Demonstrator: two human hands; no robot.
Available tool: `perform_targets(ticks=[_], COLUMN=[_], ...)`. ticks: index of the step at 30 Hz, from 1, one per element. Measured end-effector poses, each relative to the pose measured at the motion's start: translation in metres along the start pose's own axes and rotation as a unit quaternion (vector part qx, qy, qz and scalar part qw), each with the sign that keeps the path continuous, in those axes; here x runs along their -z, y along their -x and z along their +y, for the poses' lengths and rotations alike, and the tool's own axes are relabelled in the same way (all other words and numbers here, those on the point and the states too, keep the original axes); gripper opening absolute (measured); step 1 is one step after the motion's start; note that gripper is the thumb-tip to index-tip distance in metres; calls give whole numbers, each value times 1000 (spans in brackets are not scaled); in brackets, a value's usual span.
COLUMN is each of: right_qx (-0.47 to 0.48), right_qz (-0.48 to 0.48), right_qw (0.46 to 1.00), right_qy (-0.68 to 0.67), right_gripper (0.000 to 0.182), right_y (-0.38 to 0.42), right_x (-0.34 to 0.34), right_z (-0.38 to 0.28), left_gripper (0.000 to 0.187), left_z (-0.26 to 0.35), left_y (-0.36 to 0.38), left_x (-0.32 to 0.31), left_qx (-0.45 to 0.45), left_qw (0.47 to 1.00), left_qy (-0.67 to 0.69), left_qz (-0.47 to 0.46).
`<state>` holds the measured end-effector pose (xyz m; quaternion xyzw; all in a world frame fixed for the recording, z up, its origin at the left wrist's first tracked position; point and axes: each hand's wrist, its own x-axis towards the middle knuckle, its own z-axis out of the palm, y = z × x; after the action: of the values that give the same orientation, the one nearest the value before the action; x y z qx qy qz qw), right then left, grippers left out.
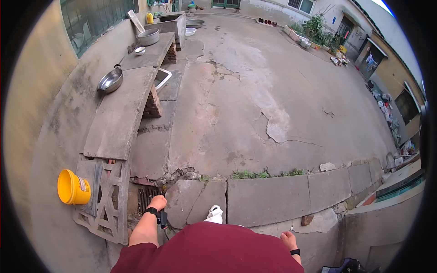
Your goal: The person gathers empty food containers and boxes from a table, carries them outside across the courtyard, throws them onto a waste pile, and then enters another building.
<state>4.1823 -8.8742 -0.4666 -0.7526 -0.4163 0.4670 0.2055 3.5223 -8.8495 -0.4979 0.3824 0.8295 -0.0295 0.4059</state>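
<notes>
My left hand [158, 202] is curled closed in front of my body, above a rusty drain grate [146, 199] in the paving. Nothing sticks out of its fingers. A black strap with a small black box [162, 218] is on that wrist, and a thin cable runs down from it. Low on the right hangs my right hand [287, 240], its fingers curled in and no object showing in them, with a black band [295, 251] round the wrist. It is apart from the paving slabs. A white shoe [214, 214] shows below my dark red shirt [205, 250].
Left, a concrete counter [116, 113] carries a metal pan [110, 81], a bowl [140, 51] and a basin [148, 37]. A yellow bucket [73, 187] stands beside an openwork concrete block [111, 200]. A raised slab edge [268, 195] crosses ahead, before the cracked yard [236, 113].
</notes>
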Motion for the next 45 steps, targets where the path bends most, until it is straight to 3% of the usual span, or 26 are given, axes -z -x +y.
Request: perform_targets(ticks=[1,2,5,9,11,13,14,15,16,17,18,19,20,21,22,23,25,28,29,30,31,33,35,38,42,45], right_qx=[-67,-131,-226,-245,-229,-202,-181,-156,-131,-37,37,109,140,173,171,184,202,90,50,8,-15,-130,-198,-244,-245,-194], right_qz=[2,-3,20,38,50,62,66,76,79,116,121,132,113,94,99,102,106,133,144,141,132,147,127,102,75,56], right_qw=[997,989,972,963,965,970,974,977,980,981,982,977,976,973,973,971,968,968,964,963,969,976,968,960,960,971], right_qy=[37,-67,61,107,115,117,121,127,130,150,137,130,124,118,116,115,108,192,216,231,207,95,89,93,112,128], right_gripper=[18,16,16,16,17,17,17,17,17,19,19,15,14,12,12,12,13,23,29,36,36,33,30,26,21,19], right_y=[11,3,-25,-107,-157,-221,-259,-292,-323,-400,-436,-453,-480,-509,-533,-556,-609,-678,-697,-699,-694,-708,-736,-801,-929,-1054], right_x=[9,21,36,60,78,92,97,99,97,88,80,70,63,56,48,41,27,18,17,25,32,36,42,46,56,58], right_z=[-12,9,-39,-101,-120,-143,-160,-177,-204,-172,-212,-280,-328,-365,-397,-429,-471,-466,-477,-482,-496,-506,-532,-572,-625,-713], left_gripper=[21,20,18,19,20,22,25,28,29,31,29,24,20,18,16,18,22,29,32,35,39,31,30,21,19,21], left_z=[49,106,227,301,295,268,259,221,135,130,151,162,178,178,173,149,205,252,304,371,467,617,701,844,956,965], left_y=[-15,-26,-66,-111,-141,-171,-177,-205,-274,-263,-240,-231,-219,-235,-254,-287,-329,-458,-486,-519,-532,-561,-639,-704,-766,-813], left_x=[21,48,101,117,104,80,79,61,14,28,58,68,77,89,96,86,106,132,170,200,248,336,384,469,527,525], left_qx=[-123,-174,-289,-252,-195,-67,36,69,-60,-113,-181,-10,241,178,-62,11,124,112,78,116,156,122,-68,-218,-257,-166], left_qw=[987,977,934,941,963,991,997,980,922,896,862,930,962,966,895,948,955,968,975,981,981,991,994,957,940,964], left_qy=[58,55,126,166,126,13,-67,-161,-333,-350,-375,-283,15,-88,-387,-248,-241,-217,-196,-140,-85,0,-5,71,106,82], left_qz=[82,113,167,155,140,115,10,-93,-188,-250,-289,-236,-130,-168,-215,-199,-120,-53,-65,-73,-78,-56,89,178,199,192])
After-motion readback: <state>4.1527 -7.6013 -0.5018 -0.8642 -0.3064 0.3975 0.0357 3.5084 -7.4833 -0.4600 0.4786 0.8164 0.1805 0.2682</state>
